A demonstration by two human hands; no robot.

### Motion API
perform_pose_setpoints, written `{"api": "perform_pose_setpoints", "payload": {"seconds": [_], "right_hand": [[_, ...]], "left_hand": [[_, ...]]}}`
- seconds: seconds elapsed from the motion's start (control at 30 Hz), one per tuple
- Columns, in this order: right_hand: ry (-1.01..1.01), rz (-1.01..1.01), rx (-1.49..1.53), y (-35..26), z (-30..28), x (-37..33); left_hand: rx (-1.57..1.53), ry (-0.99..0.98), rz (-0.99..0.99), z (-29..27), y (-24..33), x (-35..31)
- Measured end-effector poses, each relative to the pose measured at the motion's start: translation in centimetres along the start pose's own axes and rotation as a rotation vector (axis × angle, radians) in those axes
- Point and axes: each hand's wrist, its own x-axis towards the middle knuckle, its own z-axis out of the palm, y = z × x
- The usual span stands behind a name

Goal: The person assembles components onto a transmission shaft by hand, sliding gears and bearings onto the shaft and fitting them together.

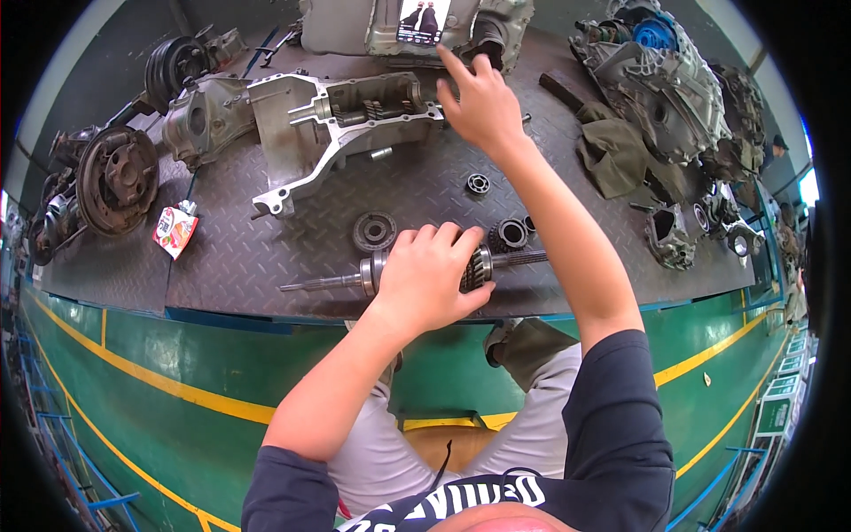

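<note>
The left hand is curling palm-down over a gear shaft at the lower centre of the frame, its fingers lying across the top and its thumb stretching toward the near side. The shaft is lying crosswise along the near edge of the worktop, its thin ends pointing left and right. The right hand is reaching to the upper centre with empty, spread fingers; its index finger is pointing at the lower edge of a phone, though whether it is touching cannot be told. The phone is resting against a large grey casing.

Just beyond the shaft, a toothed ring and a flat round gear are lying near the left hand, with a small bearing farther up. An open metal housing is occupying the upper left of centre. A red-and-white packet is lying at the left, near a rusty round hub. At the upper right, a dark cloth is lying beside a bulky gearbox.
</note>
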Motion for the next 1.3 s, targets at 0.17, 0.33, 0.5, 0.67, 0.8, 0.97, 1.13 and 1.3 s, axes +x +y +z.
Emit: {"api": "perform_pose_setpoints", "payload": {"seconds": [0.17,0.33,0.5,0.67,0.8,0.97,1.13,1.3], "right_hand": [[-0.265,0.054,0.17,-0.5,-5.7,-7.7],[-0.433,0.004,0.246,-1.0,-10.5,-12.3],[-0.463,0.071,0.308,-0.8,-13.0,-15.2],[-0.364,0.049,0.317,-0.3,-13.9,-17.7],[-0.298,0.042,0.395,0.3,-14.4,-18.6],[-0.268,0.156,0.392,0.8,-15.3,-20.3],[-0.237,0.181,0.356,0.3,-15.4,-21.0],[-0.238,0.212,0.302,-0.6,-15.5,-20.9]], "left_hand": [[0.013,0.028,0.014,0.4,0.0,0.2],[0.014,0.006,-0.007,0.0,-0.1,0.2],[-0.017,0.012,0.008,0.5,-0.2,0.0],[-0.014,0.024,0.019,0.4,-0.2,-0.3],[0.01,0.02,0.005,-0.1,-0.1,-0.2],[0.15,0.013,-0.061,0.0,0.9,-0.6],[0.077,-0.057,-0.077,-0.3,1.4,-0.4],[0.024,-0.125,-0.104,-0.7,1.5,0.3]]}}
